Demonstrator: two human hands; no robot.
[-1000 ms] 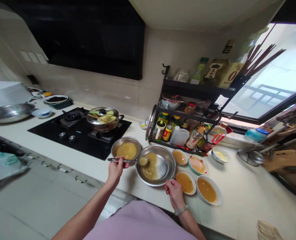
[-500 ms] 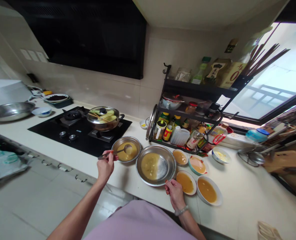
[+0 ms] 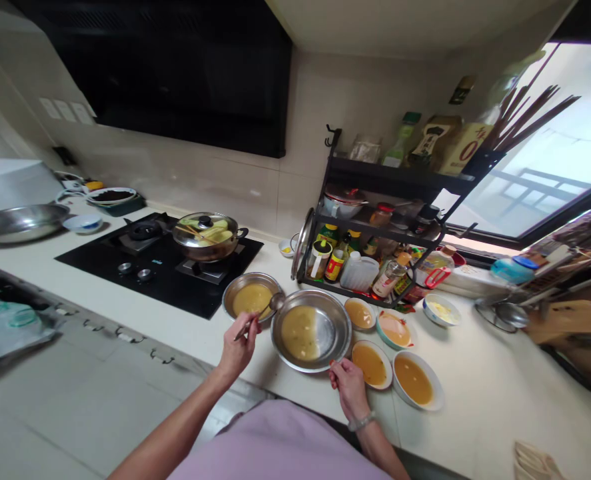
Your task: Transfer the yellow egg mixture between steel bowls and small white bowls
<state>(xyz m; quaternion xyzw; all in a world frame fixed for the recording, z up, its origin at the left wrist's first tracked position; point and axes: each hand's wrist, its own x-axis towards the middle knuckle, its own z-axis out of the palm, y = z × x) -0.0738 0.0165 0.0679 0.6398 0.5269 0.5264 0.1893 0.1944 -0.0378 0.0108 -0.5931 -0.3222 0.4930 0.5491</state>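
head | left fingers [image 3: 251,325] wrap ladle [image 3: 276,302] | right fingers [image 3: 334,375] pinch basin [image 3: 332,330] rim | bowls [image 3: 438,395] just beside

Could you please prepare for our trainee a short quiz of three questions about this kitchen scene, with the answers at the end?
1. What does the left hand hold? A) a bottle B) a ladle C) a lid
2. True or false: the pan on the cooktop is uncovered.
3. The right hand has its fingertips at the rim of which bowl?

Key:
1. B, a ladle.
2. False; a glass lid covers it.
3. The larger metal bowl.
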